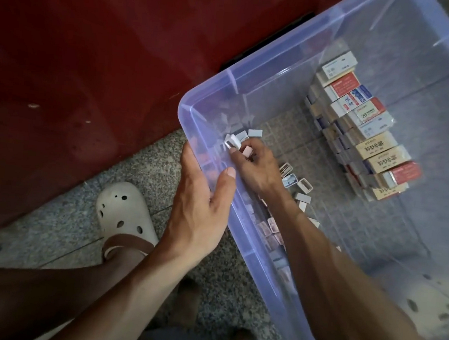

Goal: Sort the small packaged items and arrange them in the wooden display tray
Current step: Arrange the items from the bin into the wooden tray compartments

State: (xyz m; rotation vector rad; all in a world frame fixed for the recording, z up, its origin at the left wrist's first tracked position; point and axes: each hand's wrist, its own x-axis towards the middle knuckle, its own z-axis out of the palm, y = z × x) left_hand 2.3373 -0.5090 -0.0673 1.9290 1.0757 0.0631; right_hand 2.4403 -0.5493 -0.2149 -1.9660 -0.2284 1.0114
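right hand pinching small boxes, left hand gripping translucent bin

Inside the clear plastic bin, the stacked row of packs along its far side carried printed labels, mostly in Chinese characters too small and blurred to read. One white pack near the middle of that row showed what read as "28" in green. The tan packs nearer the row's lower end bore dark characters, upside down, not legible.
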